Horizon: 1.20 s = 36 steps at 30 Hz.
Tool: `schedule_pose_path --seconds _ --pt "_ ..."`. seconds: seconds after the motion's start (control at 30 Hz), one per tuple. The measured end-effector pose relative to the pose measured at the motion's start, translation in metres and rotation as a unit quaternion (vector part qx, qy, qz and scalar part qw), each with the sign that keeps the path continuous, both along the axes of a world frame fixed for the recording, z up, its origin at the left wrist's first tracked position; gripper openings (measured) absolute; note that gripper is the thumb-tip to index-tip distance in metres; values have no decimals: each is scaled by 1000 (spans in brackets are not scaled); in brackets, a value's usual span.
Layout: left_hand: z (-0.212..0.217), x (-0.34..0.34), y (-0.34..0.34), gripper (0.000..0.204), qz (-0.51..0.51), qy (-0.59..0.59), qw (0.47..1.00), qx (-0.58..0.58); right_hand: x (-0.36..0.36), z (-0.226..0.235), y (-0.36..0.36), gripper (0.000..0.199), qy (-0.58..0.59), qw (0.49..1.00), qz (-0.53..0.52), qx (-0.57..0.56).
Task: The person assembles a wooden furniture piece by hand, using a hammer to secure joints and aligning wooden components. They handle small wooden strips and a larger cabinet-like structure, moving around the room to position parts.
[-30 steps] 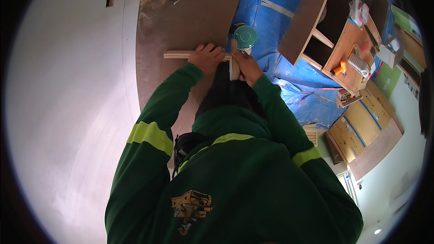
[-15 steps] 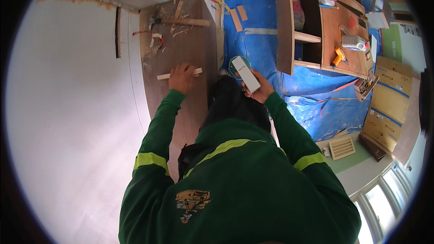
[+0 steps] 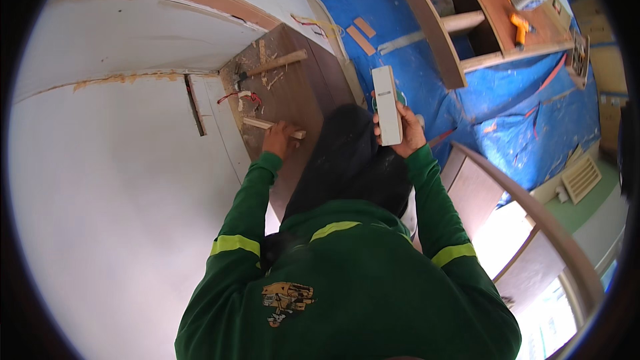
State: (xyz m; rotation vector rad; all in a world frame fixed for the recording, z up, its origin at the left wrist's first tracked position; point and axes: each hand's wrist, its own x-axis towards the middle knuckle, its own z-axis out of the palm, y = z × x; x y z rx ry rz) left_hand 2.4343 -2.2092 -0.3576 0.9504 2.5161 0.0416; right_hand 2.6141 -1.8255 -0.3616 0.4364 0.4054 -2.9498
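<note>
White block — long, rectangular, flat-faced, with a small dark mark near its middle — stands upright in the right hand, fingers wrapped round its lower end, raised above the blue sheet on the floor. Its upper end is free, with open room on all sides.

Wood strip, pale and narrow, lies across the brown surface; the left hand is closed over its near part, pressing it down. The strip's far end points toward the white wall panel, which borders the surface on the left — no spare room that side. The surface's right edge drops to the blue sheet.

At the far end of the surface lie a hammer with a wooden handle, wood chips and a red-and-white wire, well apart from the left hand. Two small wood offcuts rest on the sheet beyond the block. A cabinet stands farther right, an orange drill on its shelf.
</note>
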Motion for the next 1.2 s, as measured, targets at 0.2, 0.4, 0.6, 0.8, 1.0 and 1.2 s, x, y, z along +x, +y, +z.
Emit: schedule_pose_path --seconds 0.2,0.4,0.6,0.8,1.0,1.2 --pt "15 -29 -11 53 107 -79 952 274 58 -20 -76 60 -21 994 -104 23" --pt "-34 -45 -46 84 575 -32 753 319 107 -31 -139 62 -91 985 -91 114" --pt "-58 -28 -12 76 614 -137 676 384 125 -11 -124 53 -118 979 -67 154" --pt "-84 -21 -33 28 484 -470 447 588 131 6 -129 59 -100 973 -38 205" --pt "-21 13 10 27 400 -561 445 573 139 3 -136 58 -103 976 -54 185" --pt "-35 15 29 34 404 -546 470 564 127 40 -131 61 -138 945 -6 296"
